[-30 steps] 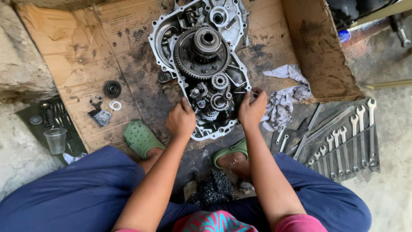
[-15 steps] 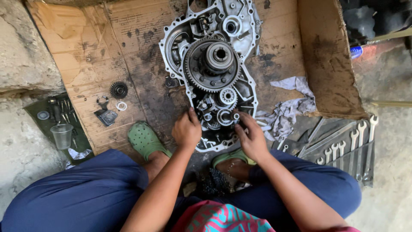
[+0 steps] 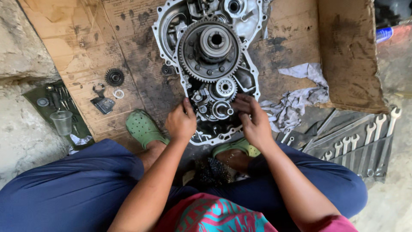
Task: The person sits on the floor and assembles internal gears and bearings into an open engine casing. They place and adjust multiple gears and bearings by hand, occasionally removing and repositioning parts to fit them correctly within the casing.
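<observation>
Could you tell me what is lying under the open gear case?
The gear case lies on stained flattened cardboard, which shows all around it. The cardboard directly beneath is covered, and both hands hide its near end.

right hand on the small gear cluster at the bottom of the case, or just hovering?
Touching. The head view shows the right hand with fingertips laid on the small gear cluster inside the gearbox case, no gap visible between them.

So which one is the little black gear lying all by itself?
Find the big metal engine case on the brown cardboard. Look left of it, across bare cardboard, to a small dark toothed wheel, the little black gear. It lies apart from the case, just above a white ring and a bent metal bracket.
</observation>
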